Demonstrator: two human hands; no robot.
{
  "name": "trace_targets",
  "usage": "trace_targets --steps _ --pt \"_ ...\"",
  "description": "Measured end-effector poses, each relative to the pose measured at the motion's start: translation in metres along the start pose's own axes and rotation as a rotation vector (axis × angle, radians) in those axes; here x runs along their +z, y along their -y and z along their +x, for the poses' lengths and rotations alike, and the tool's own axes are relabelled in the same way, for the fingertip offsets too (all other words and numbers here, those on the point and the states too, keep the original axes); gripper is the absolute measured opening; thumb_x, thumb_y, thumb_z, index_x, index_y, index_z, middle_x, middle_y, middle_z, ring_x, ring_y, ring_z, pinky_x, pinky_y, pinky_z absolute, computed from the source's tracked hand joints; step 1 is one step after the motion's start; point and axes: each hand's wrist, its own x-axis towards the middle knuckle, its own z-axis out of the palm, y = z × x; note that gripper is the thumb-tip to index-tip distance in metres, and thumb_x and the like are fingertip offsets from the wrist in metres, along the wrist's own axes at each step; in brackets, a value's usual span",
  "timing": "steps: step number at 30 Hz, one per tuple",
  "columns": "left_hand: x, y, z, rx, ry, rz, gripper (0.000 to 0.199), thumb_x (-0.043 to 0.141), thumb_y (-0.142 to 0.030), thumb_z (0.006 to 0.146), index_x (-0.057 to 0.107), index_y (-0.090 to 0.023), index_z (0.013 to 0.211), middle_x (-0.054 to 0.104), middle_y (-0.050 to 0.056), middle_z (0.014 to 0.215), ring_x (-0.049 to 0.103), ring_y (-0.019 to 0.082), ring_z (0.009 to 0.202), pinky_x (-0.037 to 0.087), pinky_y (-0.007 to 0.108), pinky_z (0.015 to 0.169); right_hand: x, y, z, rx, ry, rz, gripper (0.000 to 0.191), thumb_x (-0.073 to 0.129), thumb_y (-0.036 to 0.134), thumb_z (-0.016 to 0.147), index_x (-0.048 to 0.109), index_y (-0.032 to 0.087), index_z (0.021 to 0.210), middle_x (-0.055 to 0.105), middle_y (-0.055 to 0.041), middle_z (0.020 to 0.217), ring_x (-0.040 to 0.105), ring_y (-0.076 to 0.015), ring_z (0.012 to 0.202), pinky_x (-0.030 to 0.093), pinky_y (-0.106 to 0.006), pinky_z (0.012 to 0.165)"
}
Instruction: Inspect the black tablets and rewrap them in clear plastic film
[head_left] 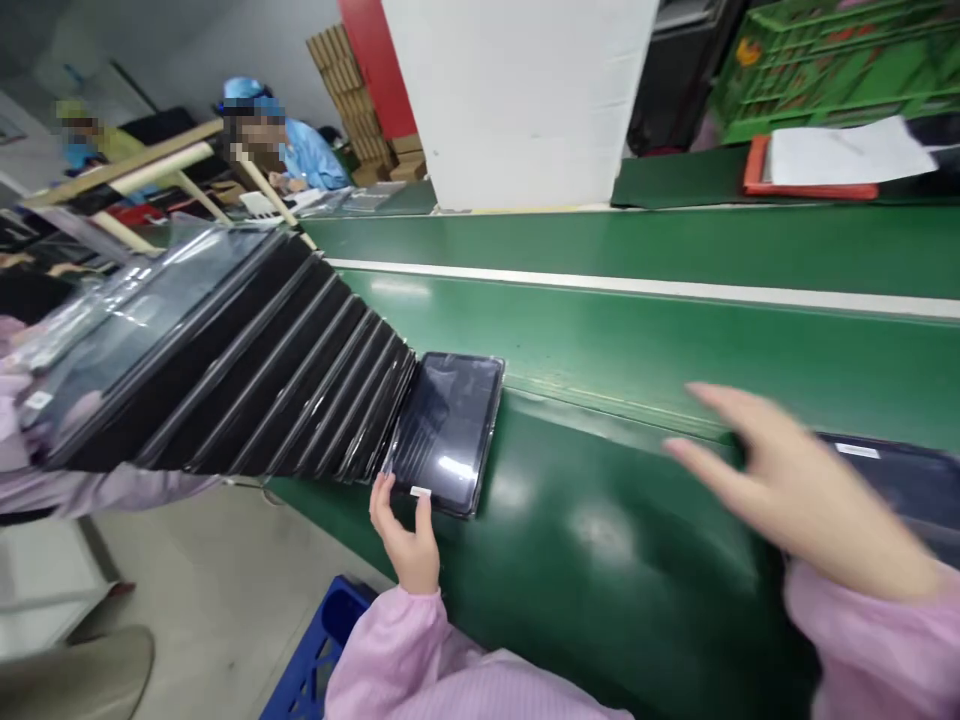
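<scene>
A black tablet-like screen panel [450, 425] with a small white label lies in a clear plastic tray on the green work surface. My left hand [409, 540] is at its near-left corner, thumb and fingers apart, fingertips touching or very near the tray's edge. To the left leans a tall stack of black panels in clear trays [262, 370], tilted and fanned out. On the right, my right hand [787, 490] hovers blurred above the surface, thumb and fingers stretched apart and holding nothing. Partly behind it lies another dark panel [900, 490] with a white label.
A white strip [600, 285] runs along the green belt [637, 340]. Behind stand a white box-like panel [525, 100], a green crate [840, 65] and papers on a red tray [810, 188]. A blue crate [307, 660] is below. Co-workers [307, 150] sit far left; a pink sleeve [112, 490] is beside the stack.
</scene>
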Motion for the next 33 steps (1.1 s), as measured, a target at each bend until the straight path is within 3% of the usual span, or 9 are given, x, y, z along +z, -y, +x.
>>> trace_targets --steps 3,7,11,17,22,25,28,30,33 --pt "0.005 0.015 0.003 -0.221 -0.013 -0.075 0.076 0.065 -0.044 0.084 0.031 -0.020 0.147 0.028 0.020 0.156 0.030 0.034 0.147 0.027 0.053 0.120 0.093 0.039 0.026 -0.068 0.422 0.092 0.044 0.087 0.031 0.068 0.074 0.023 0.110 0.068 -0.0117 0.126 0.059 -0.0396 0.123 0.039 -0.054 0.114" --pt "0.006 0.015 0.005 -0.352 0.024 -0.131 0.089 0.070 -0.046 0.080 0.024 -0.021 0.151 0.020 0.020 0.158 0.031 0.032 0.147 0.028 0.048 0.121 0.197 0.072 0.067 -0.037 0.393 0.147 0.049 0.081 0.035 0.074 0.067 0.016 0.117 0.065 -0.0169 0.128 0.057 -0.0389 0.124 0.041 -0.053 0.110" --pt "0.001 0.017 0.008 -0.387 0.054 -0.146 0.089 0.074 -0.047 0.075 0.031 -0.020 0.148 0.027 0.019 0.155 0.034 0.033 0.145 0.032 0.047 0.119 0.237 0.071 0.086 0.009 0.342 0.244 0.042 0.078 0.030 0.079 0.064 0.013 0.114 0.068 -0.0141 0.116 0.064 -0.0304 0.111 0.046 -0.051 0.102" --pt "-0.005 0.029 0.020 -0.389 0.042 -0.202 0.072 0.073 -0.046 0.075 0.044 -0.019 0.135 0.049 0.016 0.140 0.047 0.032 0.133 0.042 0.047 0.108 0.247 0.042 0.063 0.156 0.200 0.472 0.045 0.080 0.029 0.078 0.061 0.015 0.116 0.066 -0.0101 0.117 0.064 -0.0260 0.108 0.051 -0.048 0.098" --pt "-0.006 0.022 0.024 -0.341 0.013 -0.071 0.064 0.074 -0.045 0.073 0.050 -0.021 0.128 0.056 0.013 0.129 0.053 0.030 0.121 0.043 0.046 0.102 0.254 0.034 0.024 0.302 0.227 0.697 0.038 0.071 0.040 0.087 0.061 0.015 0.115 0.072 -0.0084 0.097 0.072 -0.0202 0.079 0.062 -0.036 0.069" --pt "-0.007 0.009 0.012 -0.312 0.006 -0.148 0.069 0.075 -0.044 0.072 0.048 -0.020 0.131 0.053 0.015 0.134 0.053 0.030 0.121 0.045 0.043 0.100 0.238 0.030 0.012 0.324 0.227 0.781 0.046 0.074 0.050 0.077 0.063 0.017 0.108 0.074 -0.0061 0.081 0.072 -0.0228 0.067 0.061 -0.035 0.057" --pt "-0.008 -0.013 -0.006 -0.283 0.026 -0.261 0.072 0.076 -0.040 0.072 0.045 -0.021 0.134 0.054 0.012 0.124 0.056 0.026 0.114 0.046 0.038 0.096 0.200 0.018 0.009 0.314 0.211 0.803 0.050 0.073 0.055 0.068 0.065 0.020 0.102 0.075 -0.0065 0.082 0.073 -0.0273 0.072 0.062 -0.038 0.059" --pt "-0.006 -0.028 -0.017 -0.274 0.162 -0.344 0.069 0.075 -0.037 0.073 0.046 -0.021 0.133 0.055 0.007 0.108 0.059 0.021 0.100 0.047 0.035 0.092 0.168 0.003 0.006 0.314 0.189 0.768 0.047 0.071 0.055 0.067 0.066 0.022 0.100 0.075 -0.0065 0.085 0.074 -0.0285 0.077 0.063 -0.040 0.063" --pt "0.002 -0.044 -0.031 -0.341 0.592 -0.421 0.062 0.073 -0.036 0.075 0.052 -0.020 0.131 0.055 0.003 0.095 0.060 0.017 0.085 0.051 0.033 0.084 0.122 -0.026 -0.008 0.327 0.094 0.635 0.039 0.065 0.054 0.072 0.067 0.024 0.097 0.075 -0.0068 0.086 0.074 -0.0308 0.082 0.062 -0.045 0.071"
